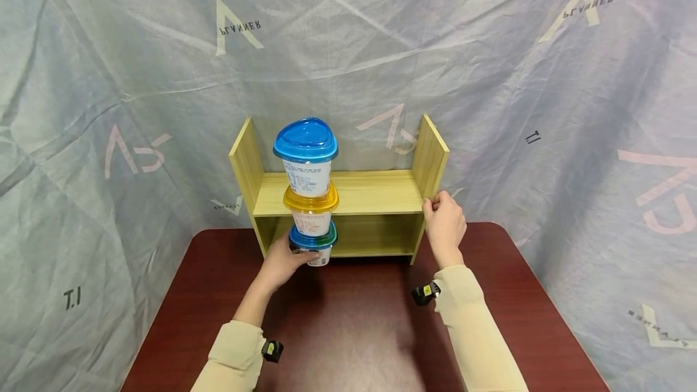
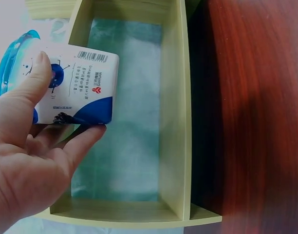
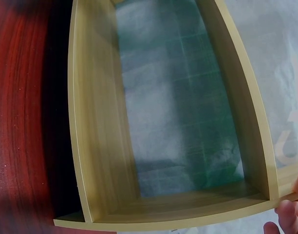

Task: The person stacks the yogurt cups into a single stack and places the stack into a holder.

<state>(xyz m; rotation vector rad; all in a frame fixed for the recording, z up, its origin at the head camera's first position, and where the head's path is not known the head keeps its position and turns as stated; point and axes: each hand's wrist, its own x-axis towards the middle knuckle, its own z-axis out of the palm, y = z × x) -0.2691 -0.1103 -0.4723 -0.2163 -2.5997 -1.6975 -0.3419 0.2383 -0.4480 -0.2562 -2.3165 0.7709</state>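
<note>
My left hand [image 1: 280, 264] grips the lowest of three stacked tubs. This lowest tub [image 1: 322, 255] is white with a blue lid; in the left wrist view the tub [image 2: 93, 78] shows a barcode and a dark blue patch, with the thumb along one side and fingers on the other. Above it stand a yellow-lidded tub [image 1: 311, 223] and a larger blue-lidded tub [image 1: 307, 178]. The stack rises in front of a two-tier wooden shelf [image 1: 370, 191], towards its left. My right hand [image 1: 446, 222] pinches the front edge of the shelf's right side panel.
The shelf stands at the back of a dark red table [image 1: 354, 325], its tall side panels [image 1: 432, 159] rising above the upper board. A grey printed cloth [image 1: 348, 35] hangs behind and at both sides. The lower compartment [image 3: 178, 107] has an open back showing the cloth.
</note>
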